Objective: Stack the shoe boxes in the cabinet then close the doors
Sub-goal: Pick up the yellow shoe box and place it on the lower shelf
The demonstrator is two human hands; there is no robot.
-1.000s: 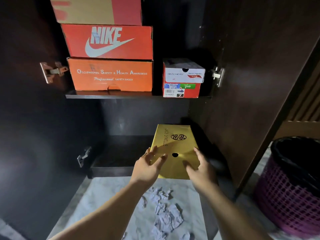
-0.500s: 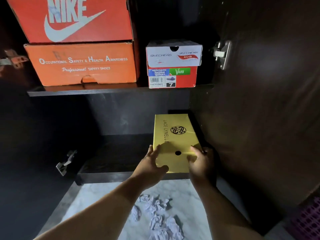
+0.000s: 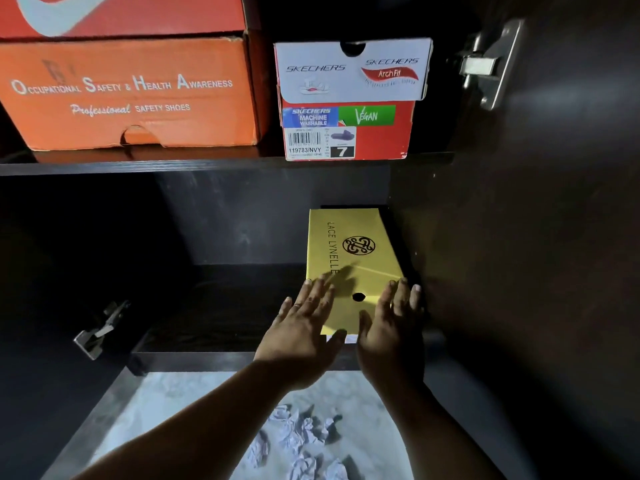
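While both hands lay flat with fingers spread, I judged the step to be seating the yellow box (image 3: 349,258) on the bottom shelf (image 3: 221,356) of the cabinet. My left hand (image 3: 304,327) covered the box's near left corner, fingertips on the lid, and my right hand (image 3: 391,323) lay along its near right edge, fingers straight, some reaching past the edge toward the right wall. Neither hand curled round anything; whether the palms pressed the lid or only hovered over it I could not tell.

That box sat lengthwise at the right end of the shelf, close against the wall, its near end about level with the shelf's front lip. Above it, on the upper shelf, stood a white and red box (image 3: 351,98), and left of that an orange box (image 3: 128,91) with a red box (image 3: 121,12) on top.

Next, I judged, came a short push to square it, then pulling both hands clear. A door hinge (image 3: 488,64) showed above and right of the box; the doors stood open.
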